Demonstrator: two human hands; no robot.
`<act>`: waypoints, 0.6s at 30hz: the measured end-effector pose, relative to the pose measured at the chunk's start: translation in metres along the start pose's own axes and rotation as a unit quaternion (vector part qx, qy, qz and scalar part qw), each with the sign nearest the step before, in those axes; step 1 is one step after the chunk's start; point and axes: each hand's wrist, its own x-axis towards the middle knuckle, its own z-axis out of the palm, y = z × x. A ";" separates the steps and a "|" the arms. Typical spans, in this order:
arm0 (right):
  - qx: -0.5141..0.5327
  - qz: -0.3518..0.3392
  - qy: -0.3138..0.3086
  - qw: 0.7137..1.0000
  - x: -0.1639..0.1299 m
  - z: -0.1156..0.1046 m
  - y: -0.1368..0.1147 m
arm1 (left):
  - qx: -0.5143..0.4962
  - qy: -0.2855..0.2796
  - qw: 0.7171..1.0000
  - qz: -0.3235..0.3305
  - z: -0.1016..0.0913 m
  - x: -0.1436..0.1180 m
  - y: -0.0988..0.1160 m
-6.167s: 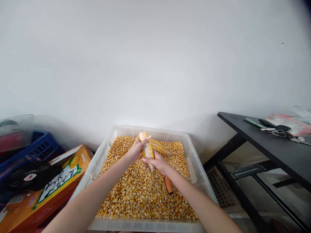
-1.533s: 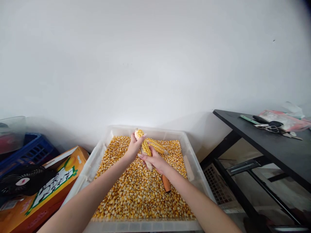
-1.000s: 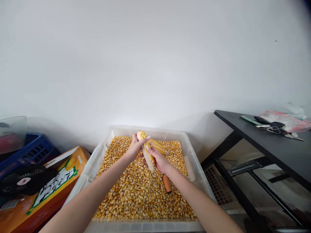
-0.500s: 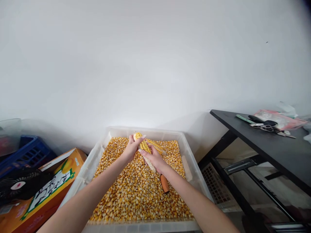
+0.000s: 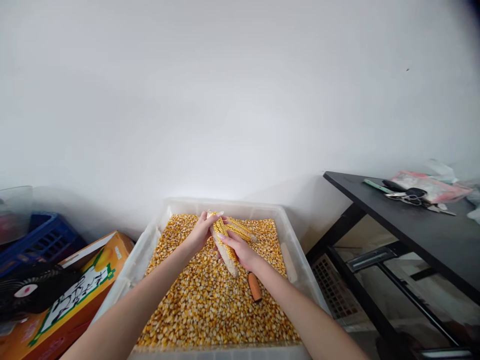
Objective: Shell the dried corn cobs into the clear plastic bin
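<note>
Centrally, lower frame: left hand and right hand both gripping partly stripped yellow corn cob over clear plastic bin of loose yellow kernels. Orange bare cob just beside right wrist.

Left of the fingers stood an orange carton, a black fan and a blue crate; right, a black table bearing scissors.
</note>
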 end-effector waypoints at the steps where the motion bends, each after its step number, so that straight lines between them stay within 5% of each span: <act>1: -0.006 -0.002 0.000 1.000 0.000 0.001 0.002 | 0.003 0.007 1.000 0.004 -0.001 0.001 -0.001; 11: -0.077 -0.034 0.069 0.994 0.000 0.008 0.002 | -0.001 0.074 0.997 0.026 0.004 0.003 -0.001; 18: -0.148 -0.042 0.103 0.983 0.001 0.007 0.009 | 0.062 0.053 0.996 0.042 0.006 -0.001 0.001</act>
